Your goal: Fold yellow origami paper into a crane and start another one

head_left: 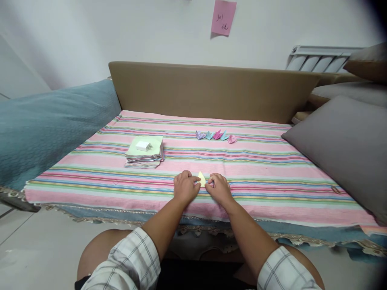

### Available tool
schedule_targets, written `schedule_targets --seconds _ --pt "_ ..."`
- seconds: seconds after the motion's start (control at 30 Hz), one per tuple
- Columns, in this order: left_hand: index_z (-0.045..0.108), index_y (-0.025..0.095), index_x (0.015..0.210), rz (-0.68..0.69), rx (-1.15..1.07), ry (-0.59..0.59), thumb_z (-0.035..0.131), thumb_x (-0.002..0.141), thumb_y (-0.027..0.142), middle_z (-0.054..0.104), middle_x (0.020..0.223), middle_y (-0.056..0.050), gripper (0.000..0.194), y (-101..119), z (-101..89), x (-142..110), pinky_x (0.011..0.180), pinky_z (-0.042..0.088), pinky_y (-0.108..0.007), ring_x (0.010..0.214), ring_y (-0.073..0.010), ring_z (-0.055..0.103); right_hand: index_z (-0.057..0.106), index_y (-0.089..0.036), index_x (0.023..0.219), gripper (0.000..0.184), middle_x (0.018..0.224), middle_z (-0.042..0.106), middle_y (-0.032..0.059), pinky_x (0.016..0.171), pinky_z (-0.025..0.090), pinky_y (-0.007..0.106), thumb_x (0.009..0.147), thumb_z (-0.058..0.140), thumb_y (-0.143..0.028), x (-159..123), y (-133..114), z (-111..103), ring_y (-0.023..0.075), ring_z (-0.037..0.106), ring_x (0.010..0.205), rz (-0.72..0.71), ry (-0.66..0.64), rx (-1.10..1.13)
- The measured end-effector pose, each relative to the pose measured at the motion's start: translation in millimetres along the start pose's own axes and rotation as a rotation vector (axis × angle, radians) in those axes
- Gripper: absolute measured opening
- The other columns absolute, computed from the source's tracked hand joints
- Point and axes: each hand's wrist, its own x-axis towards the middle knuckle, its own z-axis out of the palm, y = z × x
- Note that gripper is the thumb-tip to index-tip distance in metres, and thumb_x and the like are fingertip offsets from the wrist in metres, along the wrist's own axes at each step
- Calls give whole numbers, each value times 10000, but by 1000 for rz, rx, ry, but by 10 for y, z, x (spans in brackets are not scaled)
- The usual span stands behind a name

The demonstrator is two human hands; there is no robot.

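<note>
A small pale yellow folded paper [201, 177] rests on the striped cloth [266, 173] near its front edge. My left hand [185, 187] pinches the paper's left side with curled fingers. My right hand [218, 187] is closed on its right side. The paper's tip pokes up between the two hands; the rest is hidden by my fingers. Both hands rest on the cloth.
A stack of coloured paper sheets [145, 154] with a white charger [143, 146] on top lies to the left. Several folded paper figures [215, 135] sit in a row further back. A grey cushion [344, 141] is at right, a teal blanket [51, 125] at left.
</note>
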Motion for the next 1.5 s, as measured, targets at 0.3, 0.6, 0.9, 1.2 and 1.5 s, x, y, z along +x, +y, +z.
schedule_targets --seconds 0.3,0.6,0.9,1.2,1.5 --pt "686 342 975 -14 -5 -7 606 761 376 495 1023 -27 230 9 -11 -6 941 268 -381 1022 -221 445 662 -284 869 166 1157 551 8 921 350 382 730 571 -297 -41 47 13 224 457 1087 -56 26 64" --pt "671 345 976 28 2 19 610 761 378 496 1002 -22 226 -24 -3 -14 935 279 -379 1004 -217 454 674 -303 895 221 1178 541 15 914 340 412 745 523 -246 -53 -27 37 236 433 1114 -43 8 -62" --pt "609 386 1113 83 66 26 559 799 367 466 1065 -39 319 -16 6 -52 931 273 -400 1048 -237 420 626 -336 1028 311 1189 517 21 908 342 417 762 496 -243 -54 -48 3 244 422 1116 -66 -36 -101" --pt "567 367 1172 105 107 29 535 799 383 471 1069 -40 375 -27 18 -48 913 283 -395 1036 -235 428 563 -391 1164 438 1214 485 19 898 342 425 759 458 -259 15 -71 -31 251 401 1129 -64 -134 -195" --pt "575 255 1129 92 96 87 564 765 392 485 1049 -59 389 -37 27 -54 895 310 -391 1007 -243 438 493 -327 1273 503 1224 489 40 923 319 386 772 465 -287 30 -37 -16 243 388 1127 -69 -121 -204"
